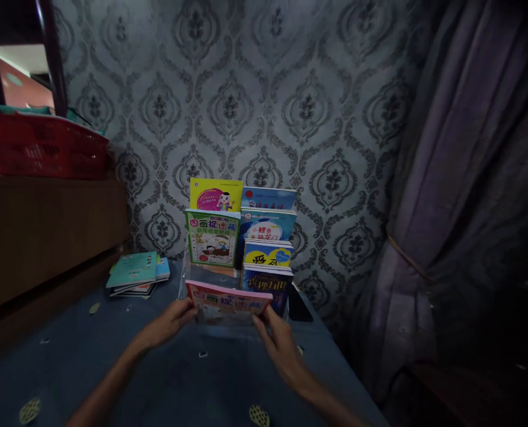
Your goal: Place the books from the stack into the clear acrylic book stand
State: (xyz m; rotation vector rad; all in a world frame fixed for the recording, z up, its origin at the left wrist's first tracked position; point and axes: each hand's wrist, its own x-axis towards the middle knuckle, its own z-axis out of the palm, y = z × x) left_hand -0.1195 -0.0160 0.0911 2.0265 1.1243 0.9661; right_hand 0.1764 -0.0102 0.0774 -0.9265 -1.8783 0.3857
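Between my two hands is a pink-edged picture book (228, 303), tilted at the front of a clear tiered book rack (182, 283). My left hand (175, 319) grips its left edge, and my right hand (278, 338) pinches its right edge. Behind it in the rack's left column stand a green picture book (214, 240) and a yellow book (217, 194). The right column holds a dark blue book (267, 281), a yellow and blue book (268, 254), a light blue book (268, 225) and another blue book (270, 197) at the back.
A stack of thin books (134, 271) lies left of the rack on the blue patterned cloth (170, 379). A black phone-like object (299, 307) lies at the rack's right. A red basket (41, 145) sits on a wooden cabinet (50, 231). Purple curtains (441, 148) hang on the right.
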